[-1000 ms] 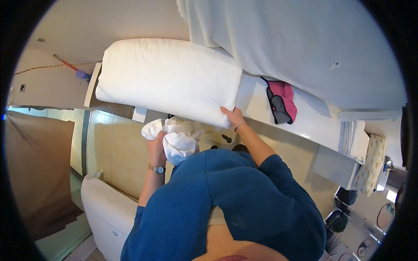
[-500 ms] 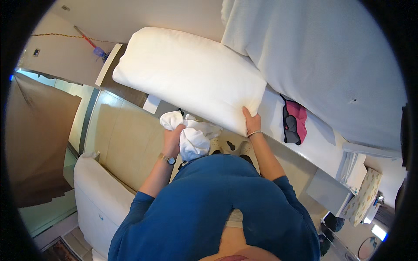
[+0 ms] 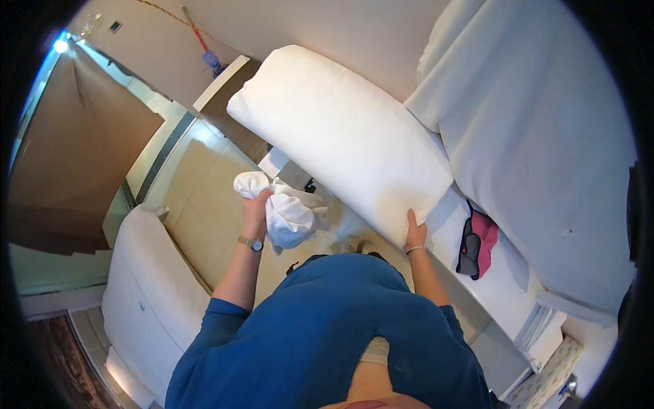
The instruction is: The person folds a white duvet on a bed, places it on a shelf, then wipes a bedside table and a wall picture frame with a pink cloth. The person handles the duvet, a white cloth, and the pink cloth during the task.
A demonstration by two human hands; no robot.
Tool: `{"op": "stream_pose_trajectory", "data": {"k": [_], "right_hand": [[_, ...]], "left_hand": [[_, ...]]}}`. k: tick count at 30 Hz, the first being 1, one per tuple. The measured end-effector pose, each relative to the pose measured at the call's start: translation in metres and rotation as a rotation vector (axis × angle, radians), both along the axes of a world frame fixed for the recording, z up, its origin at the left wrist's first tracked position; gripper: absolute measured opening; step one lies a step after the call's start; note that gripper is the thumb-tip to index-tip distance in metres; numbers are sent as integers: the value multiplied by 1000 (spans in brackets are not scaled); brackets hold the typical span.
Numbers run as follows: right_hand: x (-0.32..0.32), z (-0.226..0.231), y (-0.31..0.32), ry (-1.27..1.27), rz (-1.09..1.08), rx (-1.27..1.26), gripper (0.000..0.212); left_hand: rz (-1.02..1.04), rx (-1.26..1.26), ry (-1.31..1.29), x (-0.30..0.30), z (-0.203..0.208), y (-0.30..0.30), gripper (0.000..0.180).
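A bunched white cloth [image 3: 291,217] hangs from my left hand [image 3: 255,213], which is closed around it over the floor. A rounded end of the cloth sticks up past the fist. To the right, my right hand [image 3: 415,232] grips the near right corner of a long, thick white pillow [image 3: 340,129]. Its thumb lies on top of the corner, while the other fingers are hidden underneath. The pillow lies slantwise on a white bench-like surface [image 3: 446,221]. Beside my right hand on that surface is a pink and dark grey fabric item [image 3: 478,242].
A large pale blanket or cover [image 3: 531,136] drapes over the right side. At the left stands a white-covered seat or bed [image 3: 150,273], with a brown curtain [image 3: 82,150] behind it. A wooden cabinet [image 3: 238,109] adjoins the pillow's far end. Folded white cloths [image 3: 541,334] lie at the lower right.
The view has shifted, so the pillow appears farther right. My left hand with the cloth has moved left, away from the pillow. My right hand keeps its hold on the corner.
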State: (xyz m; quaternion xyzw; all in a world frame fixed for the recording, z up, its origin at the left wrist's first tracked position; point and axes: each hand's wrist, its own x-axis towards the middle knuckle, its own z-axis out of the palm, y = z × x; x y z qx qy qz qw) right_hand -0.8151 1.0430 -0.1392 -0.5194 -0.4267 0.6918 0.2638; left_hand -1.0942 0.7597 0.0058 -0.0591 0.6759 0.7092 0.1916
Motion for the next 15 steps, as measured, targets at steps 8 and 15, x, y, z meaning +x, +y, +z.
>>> {"op": "stream_pose_trajectory", "data": {"k": [8,15], "right_hand": [[-16,-24,-11,44,29,-105,52],[-30,24,-7,153,98,-382,56]], "left_hand": [[118,-87,225,-98,38,-55,31],[0,-174,85,-264,5,-54,34]]}}
